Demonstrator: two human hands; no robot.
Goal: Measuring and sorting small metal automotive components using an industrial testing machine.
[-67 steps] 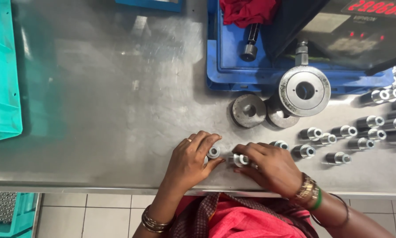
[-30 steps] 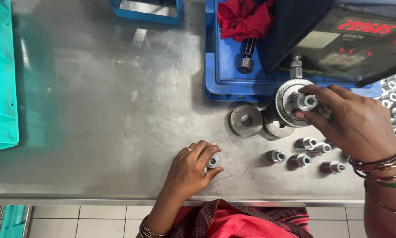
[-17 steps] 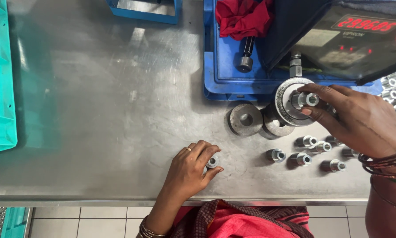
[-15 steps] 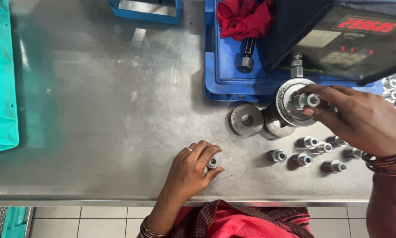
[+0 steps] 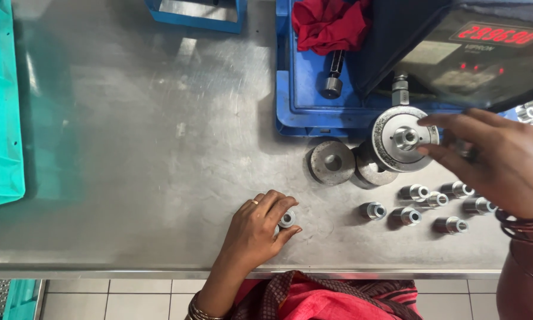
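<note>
**benchrat:** Looking down from the head view: left hand (image 5: 256, 230) rests on the steel table (image 5: 130, 166) at about 6 o'clock, fingers curled around one small threaded fitting (image 5: 288, 218), thumb and forefinger pinching it so it can't roll. Right hand (image 5: 498, 160) is over at 3 o'clock, fingers spread loose and gripping nothing, tips just beside the round gauge fixture (image 5: 404, 138).

**torque_tom:** Is anything sitting in the fixture?

**benchrat:** A fitting sits upright in its centre hole, I'd say. The hand looks parted from it, though I can't tell if a fingertip touches the rim. Loose fittings (image 5: 423, 204) lie on their sides at 4 o'clock, near the right hand, probably so they're an easy reach.

**torque_tom:** And the rest?

**benchrat:** A spare steel ring (image 5: 332, 162) lies just left of the fixture. Blue tray (image 5: 302, 89) at 12 o'clock holds a red rag (image 5: 329, 24) and a dark tool (image 5: 333, 77). A machine with a red readout (image 5: 468, 53) overhangs at 1 o'clock; teal crate (image 5: 0, 106) at 9.
</note>
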